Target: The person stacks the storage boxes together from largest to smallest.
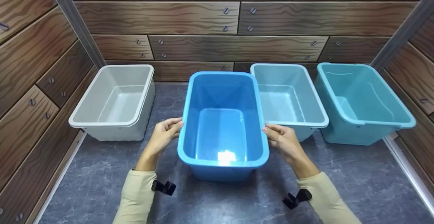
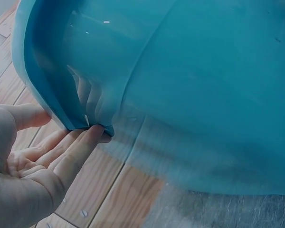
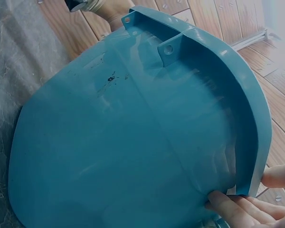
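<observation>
A deep blue plastic bin [image 1: 220,132] with a thick rounded rim is in the middle of the head view, its open top facing me. My left hand [image 1: 165,131] grips its left rim, thumb on the outer lip and fingers tucked underneath. On the opposite side my right hand [image 1: 283,141] holds the right rim the same way. In the left wrist view the fingertips [image 2: 96,133] press under the lip. The right wrist view shows the bin's outer wall [image 3: 109,133] with dark scuff marks, and right fingers [image 3: 228,209] under the rim.
To the left stands a grey bin [image 1: 144,129]. Behind and right of the blue bin are a light blue bin [image 1: 315,124] and a teal bin [image 1: 369,134]. All rest on a dark marbled surface [image 1: 84,176], bounded by wood-patterned walls [image 1: 190,17].
</observation>
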{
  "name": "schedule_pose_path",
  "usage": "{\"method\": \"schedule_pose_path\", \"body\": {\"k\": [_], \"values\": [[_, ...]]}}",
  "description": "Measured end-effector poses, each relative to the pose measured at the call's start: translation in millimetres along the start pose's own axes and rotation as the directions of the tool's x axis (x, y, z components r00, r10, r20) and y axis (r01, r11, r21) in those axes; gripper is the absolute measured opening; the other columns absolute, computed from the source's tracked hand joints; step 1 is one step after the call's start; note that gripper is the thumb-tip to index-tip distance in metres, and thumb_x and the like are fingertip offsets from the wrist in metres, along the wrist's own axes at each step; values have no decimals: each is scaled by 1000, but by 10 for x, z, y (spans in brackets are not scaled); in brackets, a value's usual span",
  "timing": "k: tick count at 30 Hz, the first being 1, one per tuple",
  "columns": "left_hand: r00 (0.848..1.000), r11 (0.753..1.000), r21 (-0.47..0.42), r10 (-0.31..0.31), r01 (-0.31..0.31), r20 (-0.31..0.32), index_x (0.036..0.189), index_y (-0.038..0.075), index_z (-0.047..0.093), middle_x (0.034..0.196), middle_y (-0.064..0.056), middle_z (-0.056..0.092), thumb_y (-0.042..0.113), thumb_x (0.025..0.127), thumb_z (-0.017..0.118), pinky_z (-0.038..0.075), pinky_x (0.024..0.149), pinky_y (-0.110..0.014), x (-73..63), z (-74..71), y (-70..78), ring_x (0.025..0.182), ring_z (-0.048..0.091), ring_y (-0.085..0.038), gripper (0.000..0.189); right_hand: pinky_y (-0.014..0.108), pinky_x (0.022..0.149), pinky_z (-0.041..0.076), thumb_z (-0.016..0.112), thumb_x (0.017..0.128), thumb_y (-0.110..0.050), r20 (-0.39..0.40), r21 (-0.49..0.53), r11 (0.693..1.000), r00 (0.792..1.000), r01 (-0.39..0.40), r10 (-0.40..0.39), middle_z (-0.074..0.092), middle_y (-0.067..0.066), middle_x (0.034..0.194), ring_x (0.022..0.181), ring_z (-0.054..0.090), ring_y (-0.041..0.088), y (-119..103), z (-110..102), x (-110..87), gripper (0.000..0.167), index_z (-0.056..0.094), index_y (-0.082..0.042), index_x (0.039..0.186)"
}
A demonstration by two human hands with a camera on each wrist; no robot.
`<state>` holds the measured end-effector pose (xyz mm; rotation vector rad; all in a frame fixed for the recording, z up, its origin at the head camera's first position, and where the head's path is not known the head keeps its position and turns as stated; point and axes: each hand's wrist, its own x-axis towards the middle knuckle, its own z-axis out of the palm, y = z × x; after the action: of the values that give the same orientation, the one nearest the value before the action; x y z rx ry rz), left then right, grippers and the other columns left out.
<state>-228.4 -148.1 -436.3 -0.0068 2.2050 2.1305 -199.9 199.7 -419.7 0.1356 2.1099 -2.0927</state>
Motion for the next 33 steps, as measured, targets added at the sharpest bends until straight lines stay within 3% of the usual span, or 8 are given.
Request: {"method": "schedule_pose_path", "body": {"k": [5, 11, 16, 22, 29, 33], "values": [[1000, 1000, -12, -6, 6, 2, 125, -10, 57, 108, -22, 71, 8, 96, 54, 61, 86, -32, -12, 1, -6, 85, 72, -12, 34, 19, 81, 58, 58, 96, -14, 4, 13, 1000, 1000, -2, 2, 73, -2, 102, 89, 70, 4, 12, -11, -7, 51, 44, 14, 136], [1000, 1000, -27, 0, 0, -10, 125, -11, 57, 104, -19, 71, 7, 95, 55, 61, 82, -27, -14, 9, -21, 84, 71, -11, 35, 19, 81, 58, 58, 95, -14, 9, 18, 1000, 1000, -6, 6, 73, -6, 96, 86, 70, 3, 14, -24, 3, 52, 42, 15, 136], [1000, 1000, -6, 15, -15, -17, 123, -12, 57, 100, -15, 71, 6, 95, 55, 60, 80, -22, -10, 7, -9, 81, 69, -6, 33, 18, 82, 58, 57, 95, -15, 13, -15, 1000, 1000, -17, 17, 71, -2, 103, 86, 68, 1, 2, -44, 14, 54, 40, 14, 138], [1000, 997, 68, 23, -24, 9, 123, -12, 57, 108, -24, 69, 8, 96, 55, 60, 85, -26, -4, -17, 31, 86, 69, -7, 34, 18, 83, 58, 57, 95, -16, 28, -52, 999, 1000, -11, 12, 70, 6, 112, 88, 68, 1, -13, -69, 30, 56, 40, 15, 138], [998, 990, 138, 24, -32, 59, 125, -11, 56, 117, -28, 65, 10, 97, 54, 59, 92, -31, 7, -56, 72, 96, 68, -13, 35, 19, 81, 59, 56, 96, -13, 40, 0, 1000, 999, 9, -9, 72, -10, 92, 85, 70, 2, -28, -89, 39, 52, 41, 18, 135], [997, 988, 151, 17, -28, 72, 126, -10, 56, 119, -28, 65, 11, 97, 54, 58, 93, -30, 6, -74, 92, 99, 68, -13, 36, 19, 80, 59, 56, 96, -14, 47, 25, 1000, 999, 13, -14, 72, -13, 87, 83, 71, 3, -45, -131, 38, 48, 45, 17, 132]]}}
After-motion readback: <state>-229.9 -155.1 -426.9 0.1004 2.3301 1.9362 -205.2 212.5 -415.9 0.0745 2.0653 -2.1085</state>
